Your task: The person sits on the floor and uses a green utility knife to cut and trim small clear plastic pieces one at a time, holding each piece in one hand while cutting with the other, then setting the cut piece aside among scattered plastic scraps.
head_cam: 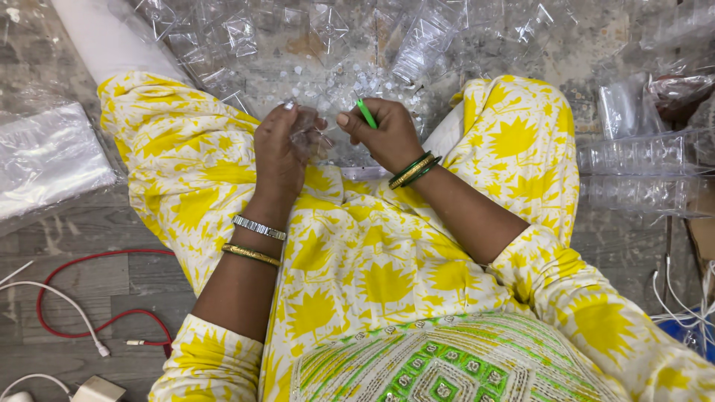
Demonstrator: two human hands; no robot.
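A person in yellow-and-white printed clothing sits cross-legged on the floor [89,246], seen from above, both hands raised over the lap. The left hand [281,145] is closed around a small clear plastic piece [309,126], pinched at the fingertips and brought close to the other hand, seemingly so the two can meet at working height. The right hand [387,134] grips a thin green stick [366,114] between thumb and fingers; its long axis runs diagonally, the free tip pointing up and to the left, toward the clear piece just beside it. Small clear plastic bits [350,82] lie scattered on the floor directly ahead of the hands, within easy reach, with clear plastic containers [246,33] spread beyond them and stacked clear trays [633,160] to the right. A red cable [71,294] and a white cable [63,301] curl at lower left.
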